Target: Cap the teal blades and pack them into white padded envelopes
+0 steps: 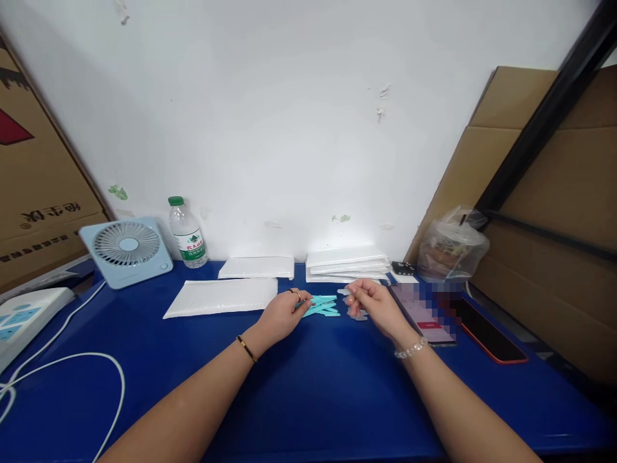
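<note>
My left hand (284, 313) rests on the blue table (313, 392) with its fingers pinched on a thin teal strip from a small pile of teal strips (322, 306). My right hand (372, 305) hovers just right of the pile, fingers curled together over small clear pieces (357, 314); what it holds is too small to make out. Both hands sit near the middle of the table, a short gap apart.
White padded envelopes (222, 297) lie left of the hands, and more are stacked (347, 265) at the wall. A small fan (128, 249), a water bottle (187, 233), a bagged drink cup (453, 247), two phones (486, 334), white cables (62, 366) and cardboard (554, 193) surround the area.
</note>
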Available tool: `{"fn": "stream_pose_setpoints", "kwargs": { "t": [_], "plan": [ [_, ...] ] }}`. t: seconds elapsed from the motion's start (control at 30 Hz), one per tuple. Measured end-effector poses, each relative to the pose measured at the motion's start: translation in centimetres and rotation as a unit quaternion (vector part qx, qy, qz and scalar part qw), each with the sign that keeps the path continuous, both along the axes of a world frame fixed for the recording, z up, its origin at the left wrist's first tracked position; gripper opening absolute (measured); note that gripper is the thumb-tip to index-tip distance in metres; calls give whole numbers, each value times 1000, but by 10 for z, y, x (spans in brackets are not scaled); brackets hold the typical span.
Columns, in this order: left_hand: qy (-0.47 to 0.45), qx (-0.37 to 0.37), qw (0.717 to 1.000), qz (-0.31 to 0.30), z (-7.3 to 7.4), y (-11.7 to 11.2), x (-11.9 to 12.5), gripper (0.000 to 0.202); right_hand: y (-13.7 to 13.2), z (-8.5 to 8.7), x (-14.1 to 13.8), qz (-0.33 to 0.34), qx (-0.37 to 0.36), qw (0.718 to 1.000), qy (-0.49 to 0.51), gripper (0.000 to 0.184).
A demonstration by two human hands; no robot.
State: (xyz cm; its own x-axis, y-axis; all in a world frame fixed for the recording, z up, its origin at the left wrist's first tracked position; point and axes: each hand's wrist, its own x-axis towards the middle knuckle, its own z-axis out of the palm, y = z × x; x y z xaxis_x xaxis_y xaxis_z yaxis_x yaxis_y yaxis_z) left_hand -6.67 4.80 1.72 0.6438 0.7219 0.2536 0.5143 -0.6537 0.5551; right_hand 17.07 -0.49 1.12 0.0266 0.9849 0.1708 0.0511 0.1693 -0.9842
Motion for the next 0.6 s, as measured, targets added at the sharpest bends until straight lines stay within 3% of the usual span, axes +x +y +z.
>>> {"fn": "stream_pose_setpoints", "kwargs": {
  "t": [0.37,0.5,0.6],
  "plan": [
    [-9,-97,994,-40,-2,-2,5,35,-9,10,-26,87,-13,993,-76,36],
    [8,-124,991,-47,-4,-7,6,29,-7,13,1,26,8,980,-195,32],
    [54,-71,994,-56,-8,-13,8,21,-7,13,27,-2,30,938,-346,20]
  ]
}}
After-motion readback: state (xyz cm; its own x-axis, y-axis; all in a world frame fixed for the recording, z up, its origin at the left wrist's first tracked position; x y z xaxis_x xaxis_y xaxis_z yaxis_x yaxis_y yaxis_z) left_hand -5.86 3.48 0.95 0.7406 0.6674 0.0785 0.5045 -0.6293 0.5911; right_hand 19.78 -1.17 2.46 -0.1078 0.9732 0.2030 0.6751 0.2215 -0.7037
